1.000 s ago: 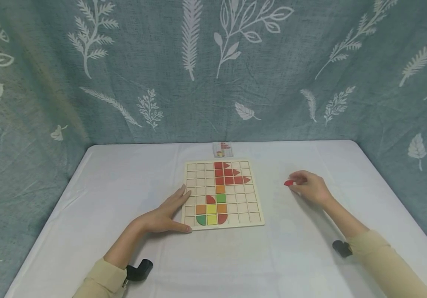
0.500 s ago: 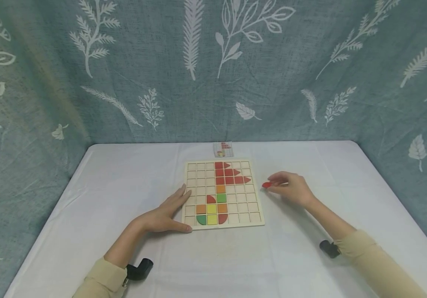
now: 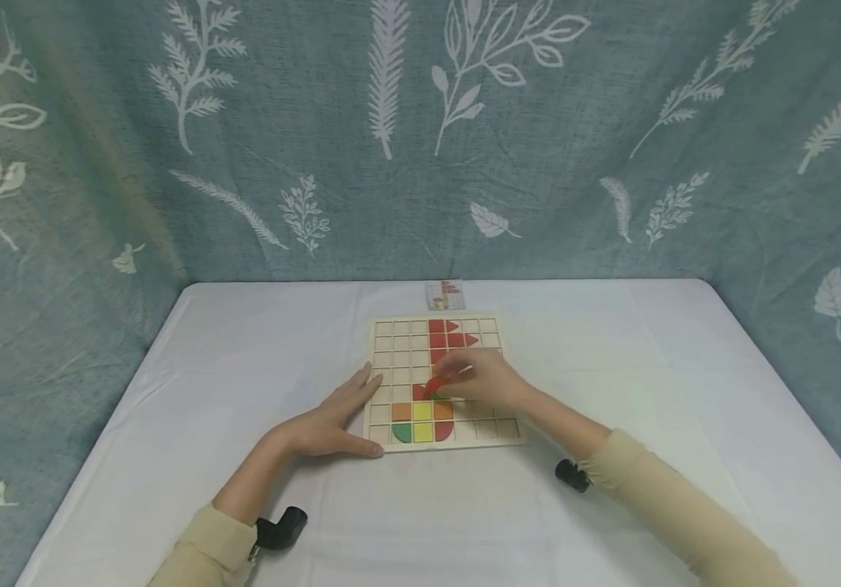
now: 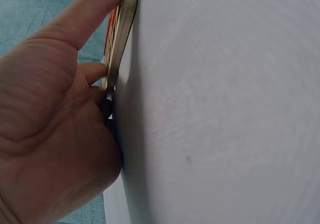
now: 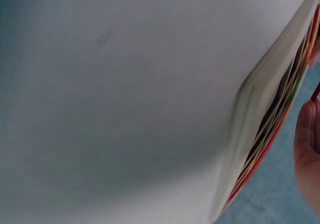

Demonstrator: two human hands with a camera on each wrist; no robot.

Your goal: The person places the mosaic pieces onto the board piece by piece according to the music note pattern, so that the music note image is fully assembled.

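Note:
A light wooden grid board point(image 3: 398, 359) lies on the white table with flat coloured pieces in several of its cells. Red pieces point(image 3: 438, 340) run along its upper part; yellow squares point(image 3: 422, 412) and a green rounded piece point(image 3: 402, 432) sit lower. My left hand point(image 3: 327, 425) rests at the board's left edge, fingers spread and thumb at the lower corner. Over the middle of the board, my right hand point(image 3: 486, 379) pinches a small red piece point(image 3: 434, 385) between thumb and fingers. That hand hides some cells behind it. In the left wrist view, my thumb point(image 4: 82, 21) touches the board's edge.
A small pattern card point(image 3: 446, 295) lies just beyond the board's far edge. White cloth point(image 3: 259, 342) covers the table, and a blue-green leaf-print curtain point(image 3: 318, 122) hangs behind and at both sides. Black wrist-worn devices point(image 3: 281, 528) jut from both sleeves.
My right hand has carried the red piece leftward from the table at the right to above the board's middle. The left hand has stayed at the board's edge.

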